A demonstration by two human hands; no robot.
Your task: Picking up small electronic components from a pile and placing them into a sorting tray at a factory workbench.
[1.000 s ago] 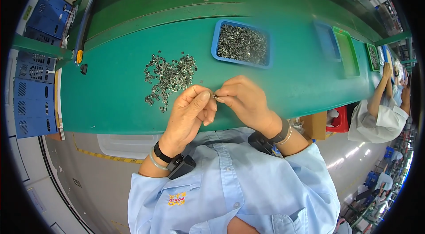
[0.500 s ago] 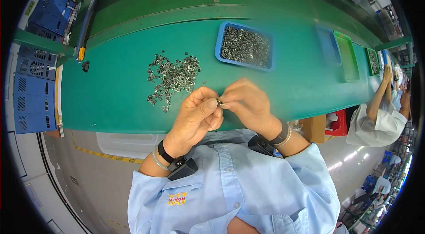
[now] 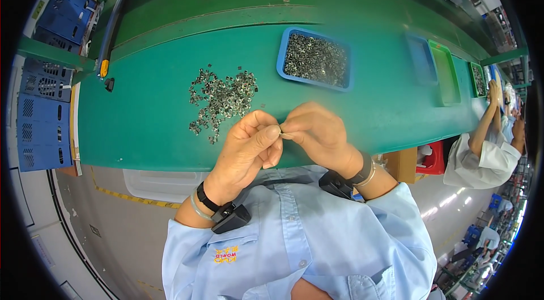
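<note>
My left hand (image 3: 249, 147) and my right hand (image 3: 318, 134) meet fingertip to fingertip over the near edge of the green table mat (image 3: 141, 124). Both are closed in a pinch on one small metal part (image 3: 281, 132), mostly hidden by the fingers. Beyond my left hand lies a loose pile of small black-and-silver metal parts (image 3: 226, 96). A blue tray (image 3: 280, 60) filled with similar small parts stands farther off, beyond my right hand.
An empty-looking blue tray (image 3: 420, 59) and a green tray (image 3: 447, 81) lie at the right. Past them, a co-worker's arm (image 3: 484, 121) rests at the bench. Blue crates (image 3: 42, 130) stack at the left, and a red stool (image 3: 433, 158) stands below the table.
The small part between my fingertips has turned and shows less of its dark face. My hands stay in nearly the same place.
</note>
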